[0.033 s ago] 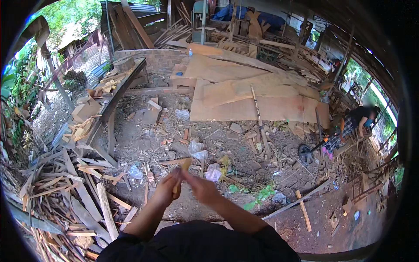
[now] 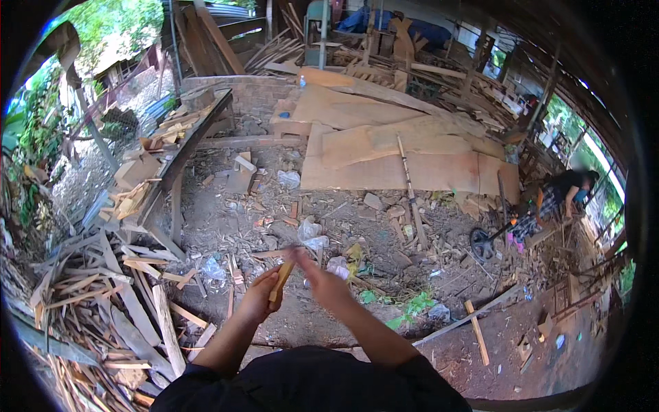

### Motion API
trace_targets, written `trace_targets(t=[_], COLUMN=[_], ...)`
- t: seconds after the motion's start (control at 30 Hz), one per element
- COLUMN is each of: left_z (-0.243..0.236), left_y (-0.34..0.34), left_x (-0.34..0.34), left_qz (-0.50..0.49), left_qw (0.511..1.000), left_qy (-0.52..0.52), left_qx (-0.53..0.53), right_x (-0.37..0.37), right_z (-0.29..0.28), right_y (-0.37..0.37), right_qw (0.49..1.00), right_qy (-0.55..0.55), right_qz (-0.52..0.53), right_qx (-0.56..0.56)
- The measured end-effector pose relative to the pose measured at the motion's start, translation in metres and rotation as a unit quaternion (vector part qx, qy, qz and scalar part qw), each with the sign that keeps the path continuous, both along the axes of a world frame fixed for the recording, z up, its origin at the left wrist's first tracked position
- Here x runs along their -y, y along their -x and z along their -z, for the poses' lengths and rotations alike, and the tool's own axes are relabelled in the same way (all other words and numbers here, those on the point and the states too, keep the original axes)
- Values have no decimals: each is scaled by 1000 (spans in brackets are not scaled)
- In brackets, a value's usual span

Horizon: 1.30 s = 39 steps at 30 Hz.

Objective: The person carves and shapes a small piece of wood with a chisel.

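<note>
In front of my body, my left hand point(image 2: 257, 296) is closed around a short, narrow piece of yellowish wood point(image 2: 281, 281) that slants up to the right. My right hand point(image 2: 325, 281) is at the upper end of this wood. Its fingers are smeared by motion, so whether they grip the wood or only touch it cannot be made out. Under both hands lies dirt ground strewn with wood chips.
Offcuts point(image 2: 103, 302) are heaped at the left, beside a long bench point(image 2: 195, 134) bearing wood blocks. Large wooden slabs point(image 2: 405, 168) lie ahead. Plastic bags point(image 2: 310, 233) litter the ground. A person point(image 2: 566, 189) bends over at the far right, near a black wheel point(image 2: 481, 244).
My right hand has shifted slightly right and up along the wood, uncovering more of it. My left hand still holds the piece, slightly lower and further left.
</note>
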State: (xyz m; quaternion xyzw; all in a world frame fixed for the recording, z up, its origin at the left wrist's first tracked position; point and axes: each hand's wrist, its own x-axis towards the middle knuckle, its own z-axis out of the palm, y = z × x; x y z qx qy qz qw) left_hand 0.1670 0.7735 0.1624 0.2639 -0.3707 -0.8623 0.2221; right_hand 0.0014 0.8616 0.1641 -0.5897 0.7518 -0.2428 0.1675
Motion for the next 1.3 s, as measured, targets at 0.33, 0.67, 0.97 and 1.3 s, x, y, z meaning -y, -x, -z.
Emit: trace_targets(t=[0.33,0.67,0.97,1.3], left_z=[19,63,34,49], left_y=[-57,-82,-104,-115], left_x=[37,57,58,81], left_qz=[-34,-63,-75,-108], left_qw=[999,979,990,979], left_qy=[-10,-136,-67,-126], left_qx=[9,-139,-100,-116], right_x=[27,44,68,106], right_z=[13,29,22,17], right_y=[-55,-125,-133,-136], right_qw=[962,954,946,959], right_qy=[232,155,197,198], right_qz=[-45,-216,-224,-201], right_qx=[139,142,130,-7])
